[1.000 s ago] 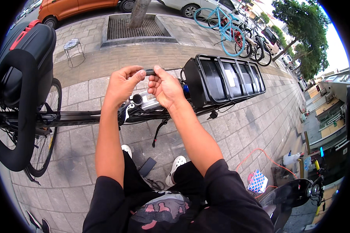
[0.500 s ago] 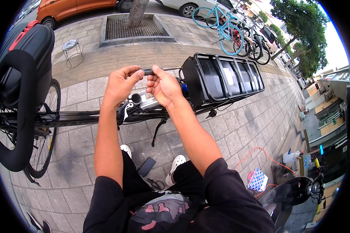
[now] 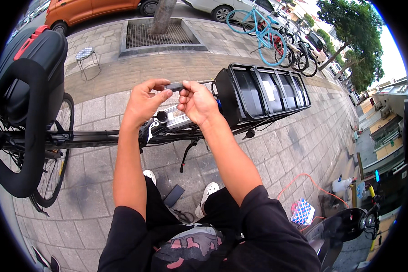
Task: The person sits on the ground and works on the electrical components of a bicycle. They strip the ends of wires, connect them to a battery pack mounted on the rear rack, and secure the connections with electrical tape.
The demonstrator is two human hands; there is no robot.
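Note:
My left hand (image 3: 149, 99) pinches one end of a small dark elongated piece (image 3: 174, 87) with thumb and index finger. My right hand (image 3: 197, 102) grips its other end, fingers curled inward; a thin dark cable runs behind that hand. Both hands are above a black bicycle frame (image 3: 86, 135) with an open round seat tube (image 3: 162, 116) and a silver metal housing (image 3: 176, 119). Just right of my hands is a black rear box (image 3: 231, 97) under a tubular rack. A large black bag (image 3: 38, 72) with a red handle and a padded handlebar stand at the left.
A small stool (image 3: 85, 53), tree pit (image 3: 163, 47) and parked bicycles (image 3: 269, 38) lie beyond, with cars on the road. Between and near my feet is a dark flat object (image 3: 173, 195). A patterned box (image 3: 303, 213), an orange cord and a dark scooter (image 3: 344, 226) are at the right.
My right thumb and fingers have shifted along the small piece and curled closer around it. Both hands sit slightly lower and further right in view, as does the surrounding scene.

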